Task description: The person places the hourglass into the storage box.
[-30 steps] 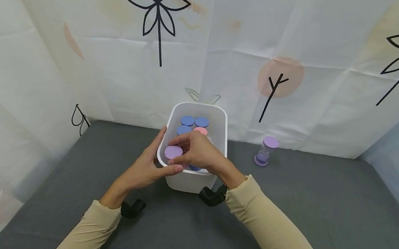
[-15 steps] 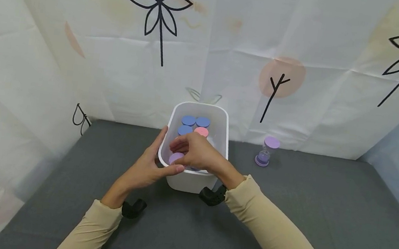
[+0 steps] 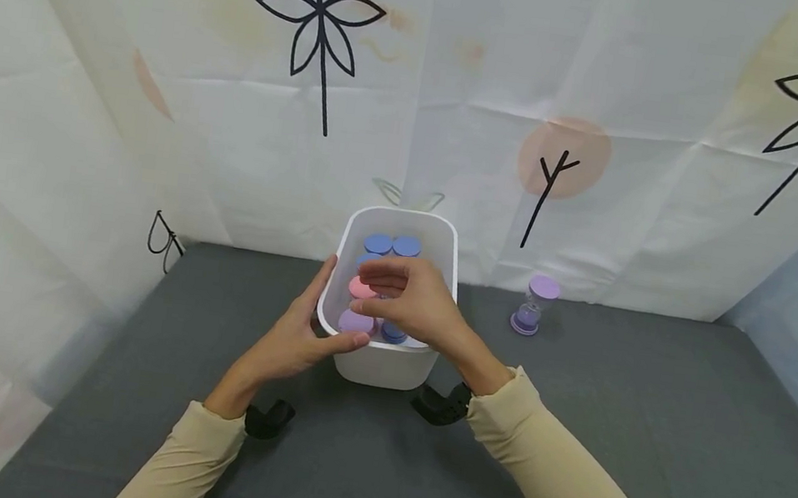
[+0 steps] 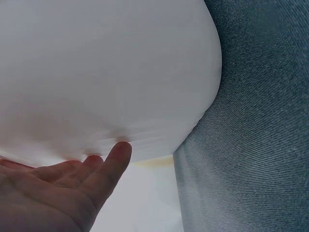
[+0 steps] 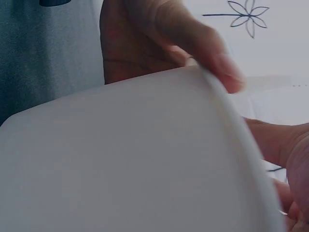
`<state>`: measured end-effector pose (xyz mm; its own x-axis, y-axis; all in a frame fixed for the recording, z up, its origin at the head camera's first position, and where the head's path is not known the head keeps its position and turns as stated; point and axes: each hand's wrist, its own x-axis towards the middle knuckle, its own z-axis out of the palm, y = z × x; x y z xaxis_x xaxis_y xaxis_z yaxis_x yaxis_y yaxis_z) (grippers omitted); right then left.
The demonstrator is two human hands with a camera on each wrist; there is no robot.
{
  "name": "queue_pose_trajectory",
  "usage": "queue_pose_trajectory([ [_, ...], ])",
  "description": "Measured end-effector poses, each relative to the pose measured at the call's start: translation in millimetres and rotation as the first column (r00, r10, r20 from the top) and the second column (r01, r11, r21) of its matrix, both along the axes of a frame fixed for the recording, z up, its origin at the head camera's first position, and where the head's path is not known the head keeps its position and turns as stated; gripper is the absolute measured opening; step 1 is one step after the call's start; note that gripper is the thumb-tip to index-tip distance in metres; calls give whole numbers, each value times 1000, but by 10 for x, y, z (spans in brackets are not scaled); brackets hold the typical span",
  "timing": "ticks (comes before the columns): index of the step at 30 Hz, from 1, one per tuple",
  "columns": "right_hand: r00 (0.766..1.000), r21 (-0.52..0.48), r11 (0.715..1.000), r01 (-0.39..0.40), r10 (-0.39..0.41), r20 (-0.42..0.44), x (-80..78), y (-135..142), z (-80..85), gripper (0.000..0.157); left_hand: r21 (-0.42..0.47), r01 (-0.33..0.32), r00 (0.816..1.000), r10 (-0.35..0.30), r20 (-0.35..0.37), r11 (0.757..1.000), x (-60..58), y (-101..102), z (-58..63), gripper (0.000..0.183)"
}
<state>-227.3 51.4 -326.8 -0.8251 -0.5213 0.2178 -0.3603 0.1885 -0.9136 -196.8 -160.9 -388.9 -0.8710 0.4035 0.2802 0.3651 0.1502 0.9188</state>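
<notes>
A white bin (image 3: 383, 369) stands on the grey table with several sand timers in it. My left hand (image 3: 297, 332) rests against its left side. In the left wrist view the straight fingers (image 4: 113, 164) touch the outer wall; the thumb lies at the front corner of the rim. Over the bin's middle is my right hand (image 3: 422, 303), fingers loosely bent, with nothing visible between them. Below its fingertips are a lilac-capped timer (image 3: 356, 322), a pink-capped one (image 3: 362, 289) and a dark blue one (image 3: 393, 333). Blue-capped timers (image 3: 407, 246) fill the back; the hand hides part of the contents.
One lilac sand timer (image 3: 534, 305) stands upright on the table (image 3: 620, 413), right of the bin. A pale cloth (image 3: 470, 56) with drawn flowers hangs close behind the bin.
The lilac-capped timer has gone down into the bin's front left. My right hand has come off it, rising and shifting right, which uncovers the pink cap. My left hand stays put.
</notes>
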Motion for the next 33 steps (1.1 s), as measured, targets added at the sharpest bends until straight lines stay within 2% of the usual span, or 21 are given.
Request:
queue_pose_trajectory([
  [4, 997, -77, 996, 33, -38, -69, 89, 181, 31, 50, 22, 13, 1000, -13, -7, 1000, -3, 11, 2, 110],
  [10, 979, -131, 983, 127, -145, -141, 153, 501, 66, 48, 29, 13, 1000, -12, -8, 999, -9, 8, 5, 109],
  [15, 947, -156, 960, 231, -259, -192, 117, 811, 29, 48, 39, 15, 1000, -14, -13, 999, -15, 15, 10, 110],
  [20, 894, -186, 918, 349, -386, -226, 46, 1066, -69, 46, 41, 17, 1000, -16, -16, 999, -16, 21, 14, 110],
  [25, 862, -194, 887, 419, -455, -224, -29, 1184, -141, 44, 33, -4, 1000, 4, -8, 999, -9, 18, 10, 111],
  [27, 835, -200, 867, 456, -495, -240, -65, 1229, -163, 44, 27, -6, 1000, 6, -6, 1000, -7, 20, 6, 111],
  [28, 815, -204, 851, 484, -523, -251, -84, 1257, -176, 45, 26, -2, 1000, 2, -6, 1000, -7, 22, 5, 111],
  [31, 733, -206, 784, 586, -621, -276, -155, 1369, -241, 47, 22, -3, 1000, 3, -5, 1000, -4, 29, 7, 111],
  [33, 688, -197, 736, 647, -676, -265, -205, 1456, -303, 51, 13, -12, 1000, 12, -9, 1000, 2, 31, 15, 112],
])
